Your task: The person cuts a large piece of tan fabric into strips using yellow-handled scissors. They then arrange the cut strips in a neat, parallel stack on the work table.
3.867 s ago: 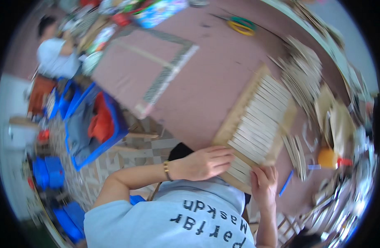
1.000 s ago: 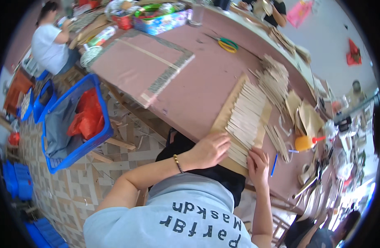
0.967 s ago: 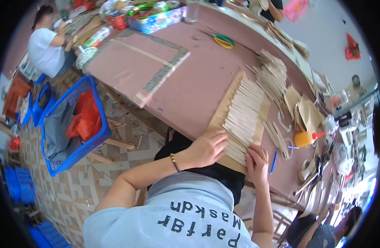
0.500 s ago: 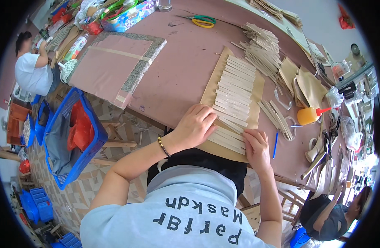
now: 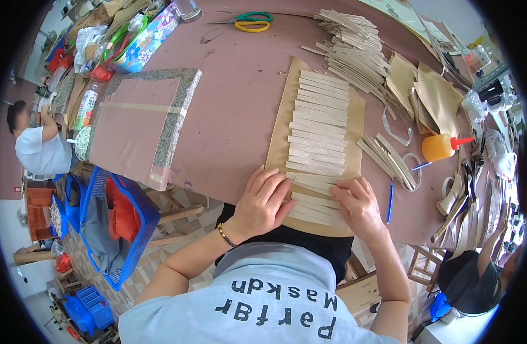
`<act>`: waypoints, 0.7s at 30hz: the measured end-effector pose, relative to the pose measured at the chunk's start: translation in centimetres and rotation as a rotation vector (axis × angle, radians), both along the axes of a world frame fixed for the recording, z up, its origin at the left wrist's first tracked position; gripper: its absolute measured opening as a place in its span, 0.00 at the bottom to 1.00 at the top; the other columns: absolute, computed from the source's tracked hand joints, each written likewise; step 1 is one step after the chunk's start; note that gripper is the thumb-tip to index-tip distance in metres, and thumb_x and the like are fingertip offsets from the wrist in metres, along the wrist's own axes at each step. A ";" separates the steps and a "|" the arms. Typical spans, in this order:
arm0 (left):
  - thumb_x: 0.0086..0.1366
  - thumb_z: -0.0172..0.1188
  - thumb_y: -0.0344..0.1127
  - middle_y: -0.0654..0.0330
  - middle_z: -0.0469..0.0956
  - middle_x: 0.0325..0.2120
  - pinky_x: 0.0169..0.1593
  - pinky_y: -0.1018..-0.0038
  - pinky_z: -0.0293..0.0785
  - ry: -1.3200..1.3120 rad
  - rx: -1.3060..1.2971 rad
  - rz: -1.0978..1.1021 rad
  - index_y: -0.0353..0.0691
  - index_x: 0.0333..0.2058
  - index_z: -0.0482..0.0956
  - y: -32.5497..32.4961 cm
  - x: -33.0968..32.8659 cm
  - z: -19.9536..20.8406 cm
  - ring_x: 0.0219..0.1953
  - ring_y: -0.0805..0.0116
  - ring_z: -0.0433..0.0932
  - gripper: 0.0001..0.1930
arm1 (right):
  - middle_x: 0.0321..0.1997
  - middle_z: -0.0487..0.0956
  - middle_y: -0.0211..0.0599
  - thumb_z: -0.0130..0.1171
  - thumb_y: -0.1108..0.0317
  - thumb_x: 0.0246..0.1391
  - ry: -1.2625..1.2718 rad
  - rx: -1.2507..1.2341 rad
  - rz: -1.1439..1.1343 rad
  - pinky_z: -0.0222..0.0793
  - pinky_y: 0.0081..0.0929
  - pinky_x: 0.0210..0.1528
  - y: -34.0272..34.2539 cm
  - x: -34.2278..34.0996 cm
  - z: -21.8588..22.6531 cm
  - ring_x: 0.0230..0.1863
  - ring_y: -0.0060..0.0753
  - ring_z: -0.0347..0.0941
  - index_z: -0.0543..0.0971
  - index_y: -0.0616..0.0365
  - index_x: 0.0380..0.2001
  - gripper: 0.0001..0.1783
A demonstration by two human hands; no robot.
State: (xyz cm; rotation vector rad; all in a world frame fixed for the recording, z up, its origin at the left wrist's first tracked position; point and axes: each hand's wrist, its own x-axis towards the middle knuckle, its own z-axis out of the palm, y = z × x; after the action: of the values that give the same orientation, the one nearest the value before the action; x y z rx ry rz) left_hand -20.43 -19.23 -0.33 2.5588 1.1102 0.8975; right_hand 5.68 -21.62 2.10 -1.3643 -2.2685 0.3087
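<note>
A column of pale flat strips (image 5: 318, 129) lies crosswise on a tan sheet (image 5: 282, 123) at the table's front edge. My left hand (image 5: 262, 202) rests at the left ends of the nearer strips, fingers bent and close together, fingertips on the end of one slightly slanted strip (image 5: 310, 182). At that strip's other end my right hand (image 5: 360, 207) pinches with thumb and fingertips. Several more strips (image 5: 312, 209) lie between my hands, closer to my body. My fingers partly hide the strip ends.
Loose strips (image 5: 355, 49) are piled at the back right, beside tan sheets (image 5: 438, 94). A yellow glue bottle (image 5: 438, 148) with a red tip and a blue pen (image 5: 390, 202) lie right. Scissors (image 5: 253, 22) lie far back; a stone slab (image 5: 182, 114) sits left. Two people work nearby.
The view has shifted, so the table appears turned a little. My hands stay at the strips; the slanted strip between them now lies nearer to level with the others.
</note>
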 end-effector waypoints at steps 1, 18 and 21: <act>0.56 0.67 0.38 0.50 0.74 0.43 0.61 0.52 0.67 0.027 0.004 0.020 0.29 0.45 0.79 -0.1 0.0 0.0 0.52 0.49 0.72 0.21 | 0.39 0.76 0.36 0.60 0.81 0.35 -0.012 -0.005 0.001 0.71 0.38 0.45 0.0 -0.1 0.0 0.42 0.42 0.72 0.81 0.58 0.38 0.20; 0.53 0.67 0.28 0.55 0.76 0.39 0.57 0.54 0.73 -0.097 0.013 -0.093 0.33 0.38 0.81 -0.1 -0.2 -0.2 0.45 0.52 0.76 0.12 | 0.43 0.77 0.39 0.59 0.83 0.37 0.027 0.011 0.026 0.73 0.38 0.47 0.4 -1.3 0.3 0.44 0.45 0.73 0.80 0.60 0.40 0.21; 0.54 0.68 0.29 0.55 0.76 0.40 0.57 0.54 0.73 -0.115 0.012 -0.080 0.34 0.38 0.81 -0.3 -0.3 -0.2 0.45 0.52 0.76 0.12 | 0.43 0.77 0.40 0.60 0.84 0.40 0.111 0.046 -0.039 0.73 0.38 0.46 -0.4 -0.9 0.5 0.43 0.46 0.73 0.80 0.61 0.40 0.19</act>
State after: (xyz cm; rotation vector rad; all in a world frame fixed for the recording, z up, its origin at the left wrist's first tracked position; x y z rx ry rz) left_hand -20.76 -19.52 -0.56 2.5059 0.9655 1.0202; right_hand 4.78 -21.99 2.59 -1.3330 -2.1429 0.3095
